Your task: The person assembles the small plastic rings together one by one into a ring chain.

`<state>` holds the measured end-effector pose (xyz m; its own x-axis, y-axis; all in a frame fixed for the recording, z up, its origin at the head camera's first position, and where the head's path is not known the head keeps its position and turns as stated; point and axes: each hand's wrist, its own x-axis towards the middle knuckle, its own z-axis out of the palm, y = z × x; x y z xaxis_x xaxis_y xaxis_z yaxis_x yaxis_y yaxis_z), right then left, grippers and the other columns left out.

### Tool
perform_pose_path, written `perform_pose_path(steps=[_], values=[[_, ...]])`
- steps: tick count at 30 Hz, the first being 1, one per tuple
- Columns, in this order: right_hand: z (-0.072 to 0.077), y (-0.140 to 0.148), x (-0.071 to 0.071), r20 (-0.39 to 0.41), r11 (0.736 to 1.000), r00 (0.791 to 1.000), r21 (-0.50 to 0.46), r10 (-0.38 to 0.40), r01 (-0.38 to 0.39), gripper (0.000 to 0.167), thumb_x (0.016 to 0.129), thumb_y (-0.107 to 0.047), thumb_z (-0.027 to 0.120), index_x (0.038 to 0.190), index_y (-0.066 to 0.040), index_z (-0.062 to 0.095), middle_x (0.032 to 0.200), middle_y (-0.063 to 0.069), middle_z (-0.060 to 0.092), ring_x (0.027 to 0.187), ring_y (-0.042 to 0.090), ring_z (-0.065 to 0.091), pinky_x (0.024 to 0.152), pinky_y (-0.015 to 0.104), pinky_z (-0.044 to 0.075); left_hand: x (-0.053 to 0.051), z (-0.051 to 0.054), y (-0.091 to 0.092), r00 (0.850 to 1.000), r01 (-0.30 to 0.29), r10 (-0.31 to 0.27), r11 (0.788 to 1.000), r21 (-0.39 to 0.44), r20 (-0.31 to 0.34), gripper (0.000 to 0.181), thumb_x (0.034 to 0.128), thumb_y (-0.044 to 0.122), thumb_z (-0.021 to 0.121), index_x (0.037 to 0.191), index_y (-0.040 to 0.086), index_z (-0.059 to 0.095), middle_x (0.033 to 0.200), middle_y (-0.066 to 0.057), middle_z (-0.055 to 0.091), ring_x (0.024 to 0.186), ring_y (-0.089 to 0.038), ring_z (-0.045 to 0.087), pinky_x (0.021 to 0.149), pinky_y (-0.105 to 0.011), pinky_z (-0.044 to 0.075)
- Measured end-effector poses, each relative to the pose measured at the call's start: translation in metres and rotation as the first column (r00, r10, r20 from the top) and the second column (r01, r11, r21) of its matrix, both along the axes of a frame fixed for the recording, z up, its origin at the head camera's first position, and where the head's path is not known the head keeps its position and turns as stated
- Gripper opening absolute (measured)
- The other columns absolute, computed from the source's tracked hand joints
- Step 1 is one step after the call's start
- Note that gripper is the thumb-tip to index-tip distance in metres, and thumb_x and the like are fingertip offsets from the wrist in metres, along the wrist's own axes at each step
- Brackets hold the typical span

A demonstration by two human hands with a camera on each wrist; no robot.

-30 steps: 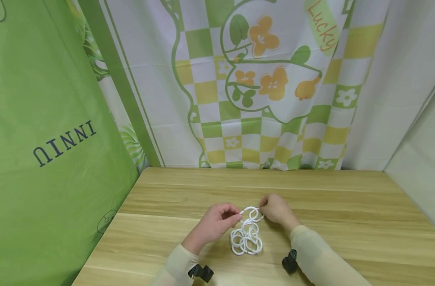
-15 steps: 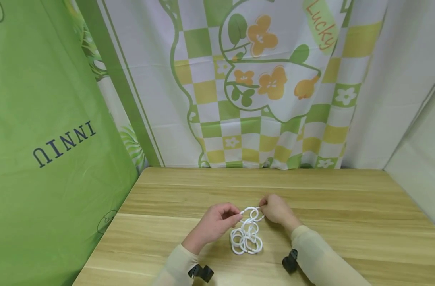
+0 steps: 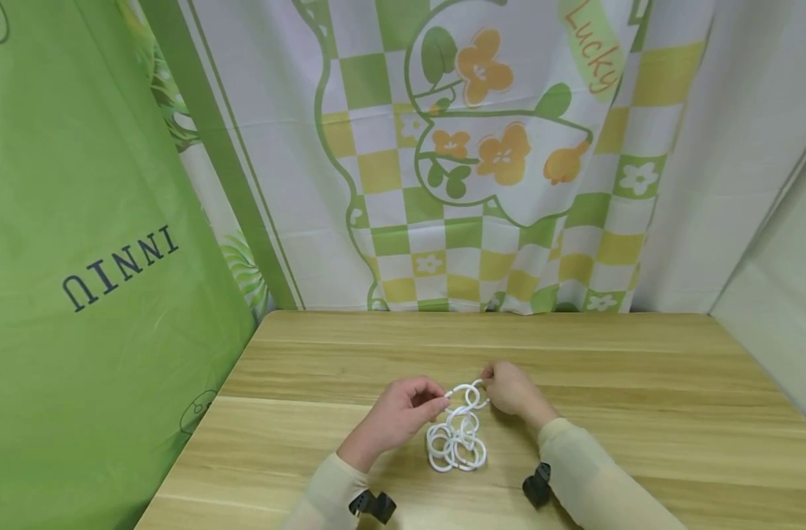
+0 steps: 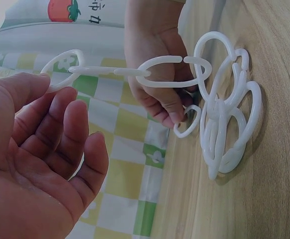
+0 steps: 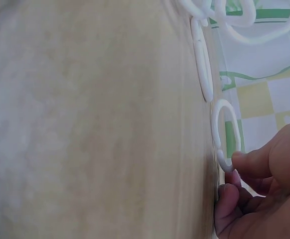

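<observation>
Several white plastic open rings, linked like a chain, lie in a loose heap (image 3: 485, 450) on the wooden table. My left hand (image 3: 403, 414) pinches a ring (image 4: 65, 53) at one end between thumb and index finger, its other fingers loosely bent. From it a few links stretch across to the heap, raised off the table. My right hand (image 3: 514, 390) stays low at the tabletop and pinches another white ring (image 5: 238, 130) by its edge. That ring looks apart from the heap in both wrist views; whether it is linked cannot be told.
The light wooden table (image 3: 614, 368) carries the rings and both forearms. Behind it hangs a checked green, yellow and white curtain (image 3: 429, 221); a green cloth (image 3: 78, 184) hangs along the left. Black wrist cameras (image 3: 538, 484) sit on both sleeves.
The ring in my right fingers has turned slightly, showing more of its upper arc. My left hand and the heap stay put.
</observation>
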<state>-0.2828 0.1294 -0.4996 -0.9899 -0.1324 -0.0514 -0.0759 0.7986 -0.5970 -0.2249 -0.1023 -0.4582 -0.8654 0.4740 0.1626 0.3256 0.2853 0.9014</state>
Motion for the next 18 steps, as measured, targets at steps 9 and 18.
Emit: perform_pose_path(steps=[9,18], values=[[-0.004,0.006,0.004,-0.014,0.974,0.998,-0.219,-0.057,0.053,0.005,0.09,-0.005,0.062,0.091,-0.001,0.065,0.084,0.006,0.062,0.083,0.022,0.057,0.079,0.041,0.047,-0.003,-0.003,0.001,1.0,0.014,-0.014,1.0,0.008,-0.014,0.011,0.0949,0.024,0.066,0.093,0.013,0.069,0.077,0.003,0.062,0.07,-0.009,0.058,0.062,-0.022,0.049],[-0.001,0.008,0.011,-0.011,0.952,0.994,-0.29,-0.105,0.097,0.012,0.092,-0.006,0.062,0.099,0.001,0.069,0.095,0.01,0.067,0.093,0.026,0.059,0.085,0.044,0.047,-0.002,-0.002,0.001,1.0,0.017,-0.017,1.0,0.009,-0.011,0.01,0.0949,0.022,0.066,0.094,0.013,0.069,0.078,0.003,0.062,0.07,-0.009,0.058,0.062,-0.022,0.049]])
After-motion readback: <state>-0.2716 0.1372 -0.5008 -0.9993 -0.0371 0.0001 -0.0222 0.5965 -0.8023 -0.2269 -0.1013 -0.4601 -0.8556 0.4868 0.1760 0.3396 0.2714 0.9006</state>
